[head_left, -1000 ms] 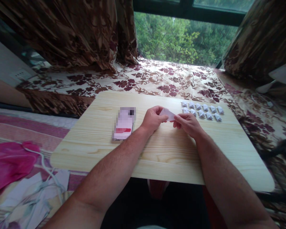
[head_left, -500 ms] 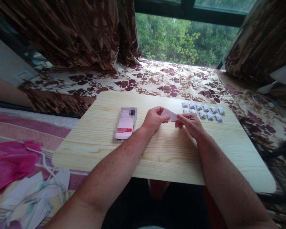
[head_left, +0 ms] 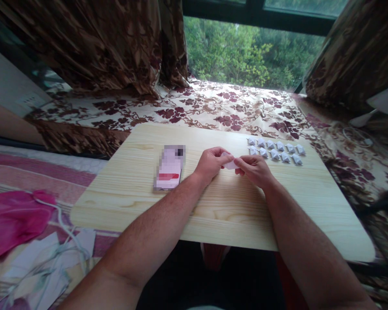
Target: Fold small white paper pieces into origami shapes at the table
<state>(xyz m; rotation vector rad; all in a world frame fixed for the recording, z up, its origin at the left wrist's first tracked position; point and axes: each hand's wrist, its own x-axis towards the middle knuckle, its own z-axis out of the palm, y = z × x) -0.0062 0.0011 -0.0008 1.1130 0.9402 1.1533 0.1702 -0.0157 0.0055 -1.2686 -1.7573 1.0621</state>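
Note:
Over the middle of the pale wooden table, a small white piece of paper is pinched between both hands. My left hand is closed on its left side, with the thumb on top. My right hand grips the right edge between thumb and fingers. Part of the paper is hidden by the fingers, so its exact folds cannot be made out. Just beyond my right hand, several small folded paper pieces with pointed tops stand in two rows.
A phone with a blurred screen lies on the table, left of my hands. On the bed at lower left are loose paper sheets, white cables and a pink cloth. Floral fabric covers the window ledge behind.
My right hand has moved slightly left, closer to the left one. Less of the white paper shows between them, and its visible outline has changed. The phone and paper rows have not moved.

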